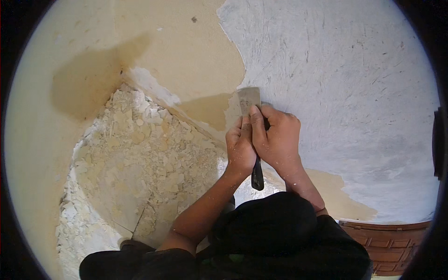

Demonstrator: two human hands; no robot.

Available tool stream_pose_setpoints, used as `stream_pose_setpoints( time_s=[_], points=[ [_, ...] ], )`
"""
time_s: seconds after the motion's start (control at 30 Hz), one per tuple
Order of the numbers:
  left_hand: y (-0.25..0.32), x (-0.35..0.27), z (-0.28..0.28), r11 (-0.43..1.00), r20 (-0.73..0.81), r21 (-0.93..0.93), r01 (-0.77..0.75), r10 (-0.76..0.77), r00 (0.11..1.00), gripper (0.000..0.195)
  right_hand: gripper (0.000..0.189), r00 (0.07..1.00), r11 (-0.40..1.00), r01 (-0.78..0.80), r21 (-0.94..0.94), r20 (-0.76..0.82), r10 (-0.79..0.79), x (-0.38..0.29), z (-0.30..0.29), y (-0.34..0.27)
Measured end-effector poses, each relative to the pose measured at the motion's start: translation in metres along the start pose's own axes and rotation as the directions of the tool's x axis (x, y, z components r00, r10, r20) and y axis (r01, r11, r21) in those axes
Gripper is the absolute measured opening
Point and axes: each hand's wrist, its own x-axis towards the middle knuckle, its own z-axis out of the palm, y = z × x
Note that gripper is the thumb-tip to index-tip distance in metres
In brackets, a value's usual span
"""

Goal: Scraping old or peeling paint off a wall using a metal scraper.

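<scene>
Both my hands hold one putty knife, a scraper with a flat metal blade and a black handle. My right hand wraps the upper handle, its thumb lying at the base of the blade. On the other side, my left hand presses against the tool with its fingers by the lower blade. The blade lies at the ragged border between yellow paint and the bare grey wall. Whether its edge is under the paint I cannot tell.
Flakes of paint cover the floor in the corner at left. A second yellow wall rises there. A strip of yellow paint remains low on the wall at right. Brown panelled wood stands at lower right, and a dark object at the right rim.
</scene>
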Motion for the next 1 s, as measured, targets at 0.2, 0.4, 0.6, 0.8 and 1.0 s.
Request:
stream_pose_setpoints(
  time_s=[0.2, 0.4, 0.6, 0.8, 1.0],
  points=[
    [-0.001, 0.004, 0.000, 0.985, 0.067, -0.164, -0.048, 0.060, 0.996, 0.026, 0.024, 0.999, 0.997, 0.019, -0.073, -0.026, -0.021, 0.001, 0.004, 0.001],
    [0.011, 0.014, -0.016, 0.955, -0.021, 0.294, -0.046, 0.054, 0.998, 0.032, 0.028, 0.994, 0.997, -0.007, 0.072, -0.109, 0.015, -0.005, 0.018, -0.003],
    [0.039, 0.034, -0.019, 0.729, 0.150, 0.573, -0.374, 0.355, 0.923, 0.034, 0.026, 0.964, 0.972, -0.019, 0.236, -0.254, 0.080, 0.006, 0.028, -0.006],
    [0.024, 0.012, -0.020, 0.825, 0.110, 0.503, -0.259, 0.236, 0.965, 0.036, 0.027, 0.964, 0.963, -0.188, 0.194, -0.149, 0.218, -0.018, 0.026, 0.002],
    [0.011, 0.024, -0.033, 0.855, 0.126, 0.445, -0.266, 0.234, 0.964, 0.034, 0.027, 0.968, 0.907, -0.180, 0.382, -0.097, 0.233, -0.020, 0.038, 0.011]
  ],
)
